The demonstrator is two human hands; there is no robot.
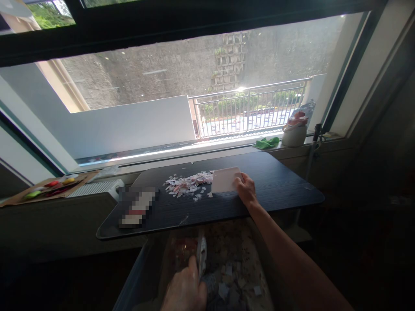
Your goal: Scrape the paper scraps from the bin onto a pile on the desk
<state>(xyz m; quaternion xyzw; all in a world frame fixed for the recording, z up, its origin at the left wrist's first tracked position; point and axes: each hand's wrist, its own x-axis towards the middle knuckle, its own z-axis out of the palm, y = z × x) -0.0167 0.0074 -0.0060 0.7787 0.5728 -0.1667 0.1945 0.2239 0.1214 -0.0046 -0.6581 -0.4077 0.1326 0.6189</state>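
Observation:
My right hand (247, 188) is closed on the right edge of a flat, pale pink rectangular board (223, 179) on the black tabletop (275, 177). The board's left side touches a heap of small torn paper scraps (188, 183). Lower down, in front of the table, my left hand (186, 285) is closed around a thin whitish piece (202, 250), seen edge-on; its kind is unclear. Beneath that hand is a dim, box-like space with a pale floor (251, 246), where more paper scraps (228, 287) lie scattered.
A pixelated block (138, 209) hides something on the table's left end. On the window sill are a green cloth (267, 142) and a white jug (294, 134) with a red top. At left, a brown sheet (53, 190) with colourful items lies by a radiator (99, 188).

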